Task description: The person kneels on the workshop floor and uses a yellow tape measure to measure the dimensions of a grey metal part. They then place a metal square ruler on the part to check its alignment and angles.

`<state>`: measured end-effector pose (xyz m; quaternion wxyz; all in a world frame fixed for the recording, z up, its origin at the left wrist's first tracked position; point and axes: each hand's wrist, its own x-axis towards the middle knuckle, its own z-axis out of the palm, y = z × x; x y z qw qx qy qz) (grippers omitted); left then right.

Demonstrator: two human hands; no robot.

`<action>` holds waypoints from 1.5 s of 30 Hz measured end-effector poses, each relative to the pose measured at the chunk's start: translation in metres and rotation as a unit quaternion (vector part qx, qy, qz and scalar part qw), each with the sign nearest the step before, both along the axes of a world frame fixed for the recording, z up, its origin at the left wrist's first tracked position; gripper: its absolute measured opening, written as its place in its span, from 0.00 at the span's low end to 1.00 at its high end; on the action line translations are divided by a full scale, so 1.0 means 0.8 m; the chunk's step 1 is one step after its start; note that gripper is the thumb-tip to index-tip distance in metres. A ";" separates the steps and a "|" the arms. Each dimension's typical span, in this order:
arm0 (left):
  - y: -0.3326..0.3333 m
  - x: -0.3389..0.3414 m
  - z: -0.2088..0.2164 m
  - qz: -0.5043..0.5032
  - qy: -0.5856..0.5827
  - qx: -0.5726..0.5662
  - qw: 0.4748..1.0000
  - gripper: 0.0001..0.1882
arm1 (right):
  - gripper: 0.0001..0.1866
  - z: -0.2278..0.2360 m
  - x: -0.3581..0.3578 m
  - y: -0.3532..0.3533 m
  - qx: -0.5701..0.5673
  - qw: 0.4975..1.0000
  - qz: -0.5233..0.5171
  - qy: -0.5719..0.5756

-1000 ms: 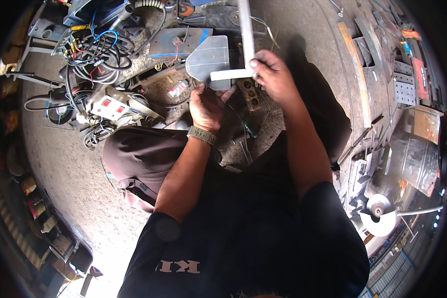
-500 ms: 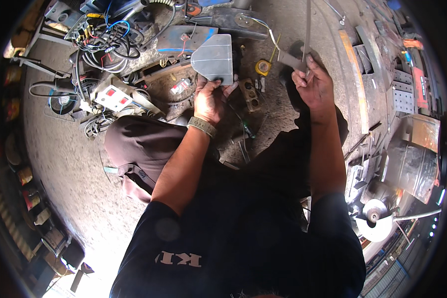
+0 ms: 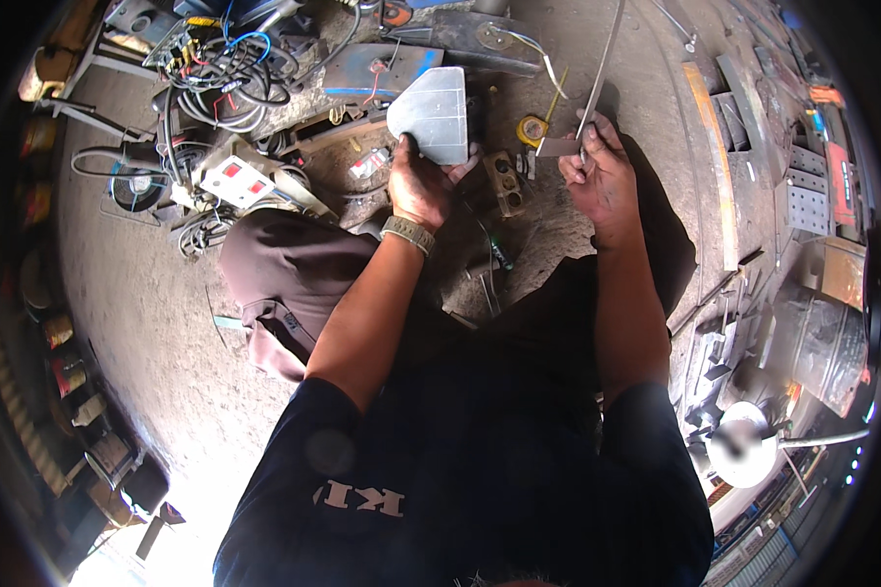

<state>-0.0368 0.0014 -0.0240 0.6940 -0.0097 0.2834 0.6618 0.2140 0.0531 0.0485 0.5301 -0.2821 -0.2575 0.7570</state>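
One metal plate (image 3: 433, 114), gripped at lower edge by left hand (image 3: 419, 186), above floor. One metal strip (image 3: 600, 73), pinched in right hand (image 3: 602, 181), long axis running up-right, away from body. One tape measure (image 3: 531, 130) between.

The pale grey, five-sided sheet-metal plate (image 3: 433, 115) has a dull, brushed look with faint scribed lines. The long thin grey metal strip (image 3: 602, 68) is smooth and slightly shiny. The brown concrete floor (image 3: 157, 323) looks rough, dusty and matt. The woven khaki wristband (image 3: 408, 233) is cloth; the cables (image 3: 220, 73) are glossy plastic-coated.
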 end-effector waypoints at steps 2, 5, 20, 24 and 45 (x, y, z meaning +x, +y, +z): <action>-0.001 -0.001 0.006 0.007 -0.011 -0.007 1.000 0.30 | 0.11 0.003 -0.005 -0.001 -0.004 1.000 0.002 -0.002; -0.004 -0.003 0.010 0.013 0.010 -0.014 1.000 0.31 | 0.11 -0.002 -0.007 0.000 -0.002 1.000 0.008 0.020; 0.002 -0.014 0.019 0.007 -0.037 -0.007 0.999 0.37 | 0.14 -0.030 -0.010 -0.004 -0.025 0.997 0.034 -0.057; 0.003 -0.014 0.014 0.008 -0.053 -0.004 0.999 0.35 | 0.12 -0.027 -0.014 -0.005 -0.025 0.993 0.056 -0.097; -0.002 -0.011 0.014 -0.015 -0.047 0.018 0.999 0.35 | 0.06 -0.027 -0.081 -0.039 -0.023 0.964 0.135 -0.229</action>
